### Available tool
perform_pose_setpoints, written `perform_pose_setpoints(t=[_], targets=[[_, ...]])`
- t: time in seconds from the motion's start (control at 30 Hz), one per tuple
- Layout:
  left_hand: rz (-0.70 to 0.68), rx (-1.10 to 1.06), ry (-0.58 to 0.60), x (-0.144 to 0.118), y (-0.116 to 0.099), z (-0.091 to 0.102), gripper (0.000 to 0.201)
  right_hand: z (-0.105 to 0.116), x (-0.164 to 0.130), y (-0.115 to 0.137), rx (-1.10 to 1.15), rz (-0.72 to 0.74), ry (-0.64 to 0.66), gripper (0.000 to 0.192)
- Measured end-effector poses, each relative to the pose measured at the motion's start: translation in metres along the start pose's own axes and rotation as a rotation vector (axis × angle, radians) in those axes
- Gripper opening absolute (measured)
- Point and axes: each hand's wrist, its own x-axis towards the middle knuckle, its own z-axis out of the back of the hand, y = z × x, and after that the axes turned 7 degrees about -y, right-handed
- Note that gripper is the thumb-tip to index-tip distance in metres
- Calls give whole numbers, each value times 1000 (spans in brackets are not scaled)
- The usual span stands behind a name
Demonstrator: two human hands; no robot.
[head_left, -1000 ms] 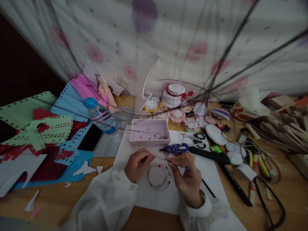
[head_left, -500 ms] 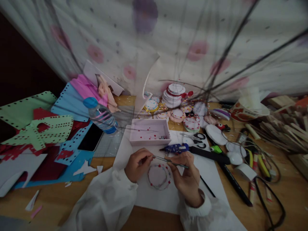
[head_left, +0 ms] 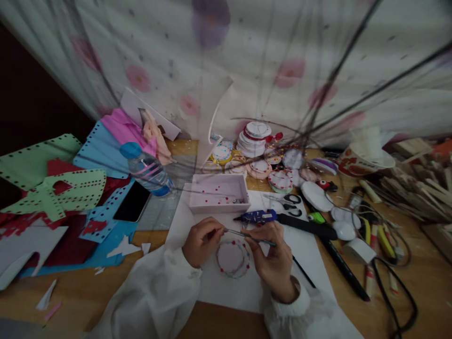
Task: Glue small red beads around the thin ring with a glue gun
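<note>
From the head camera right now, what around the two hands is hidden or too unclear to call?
- Head view: what the left hand pinches is hidden inside its curled fingers.
- Head view: the tip of the thin tool held by the right hand is too small to identify.
- Head view: dots on the round disc are too small and dim; glued or loose, cannot tell.
- Head view: contents of the pink box are tiny specks.
- Blurred dark strands close to the lens cross the upper frame.

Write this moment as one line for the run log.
left hand: pinches thin tool | right hand: holds tool too | under: round disc on white paper | behind: pink tray, glue gun
</note>
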Motion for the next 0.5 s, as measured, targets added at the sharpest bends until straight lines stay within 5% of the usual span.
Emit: perform_pose_setpoints(t=[0.5], targets=[[38, -24, -22, -1, -2, 2, 20, 1, -3, 5, -12, 220, -85, 25]])
